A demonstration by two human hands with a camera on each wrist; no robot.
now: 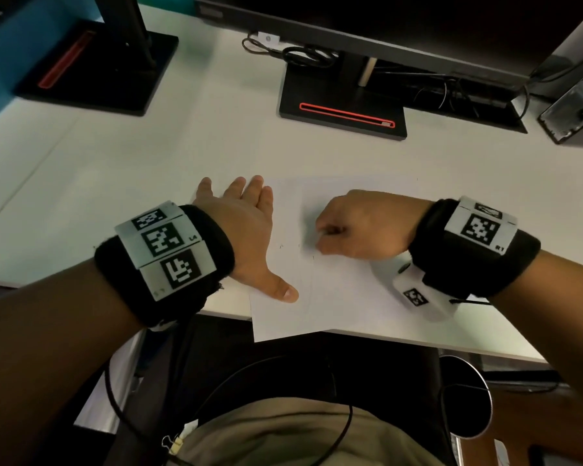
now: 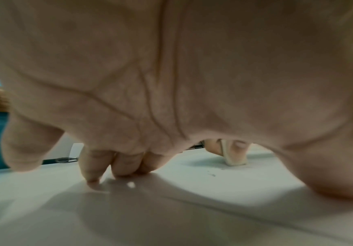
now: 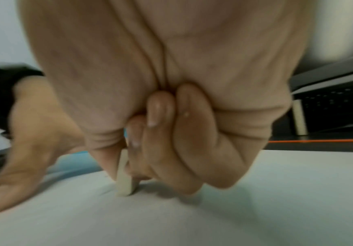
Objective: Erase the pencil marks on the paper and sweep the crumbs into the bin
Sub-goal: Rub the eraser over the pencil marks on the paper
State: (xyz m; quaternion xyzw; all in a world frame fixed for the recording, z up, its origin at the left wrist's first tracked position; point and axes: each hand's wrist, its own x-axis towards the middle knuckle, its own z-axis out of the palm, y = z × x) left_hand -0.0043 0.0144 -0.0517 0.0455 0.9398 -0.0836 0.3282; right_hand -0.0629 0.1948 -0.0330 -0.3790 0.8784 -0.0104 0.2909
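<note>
A: Left hand point(image 1: 246, 227) — pose?
B: Flat, palm down, fingers straight and a little spread, pointing to the far side. Thumb point(image 1: 276, 287) splayed toward the near edge, its tip on the paper point(image 1: 344, 290). The hand lies across the sheet's left edge, part on the paper, part on the desk point(image 1: 122, 183). It holds nothing and presses the sheet down.

A: Right hand point(image 1: 360, 223)?
B: Curled into a loose fist, knuckles up, forearm coming in from the right. The right wrist view shows thumb and fingertips pinching a small pale eraser point(image 3: 124, 176), which stands near upright with its lower end on the paper. The left wrist view shows the same eraser tip touching the sheet.

A: Where does the paper lie?
B: At the near edge of the desk, its near left corner overhanging. Both hands are on it, left hand at the left edge, right hand about mid-sheet, the two close but apart.

A: Marks, crumbs?
B: A few faint pencil marks point(image 1: 281, 246) between the hands in the head view. Small dark specks point(image 2: 212, 174) lie on the paper just near the eraser tip; blurred, so I cannot tell crumbs from marks.

A: Farther back?
B: Two black monitor stands point(image 1: 342, 109), each with a red strip, and loose cables point(image 1: 293, 53) on the far side.
</note>
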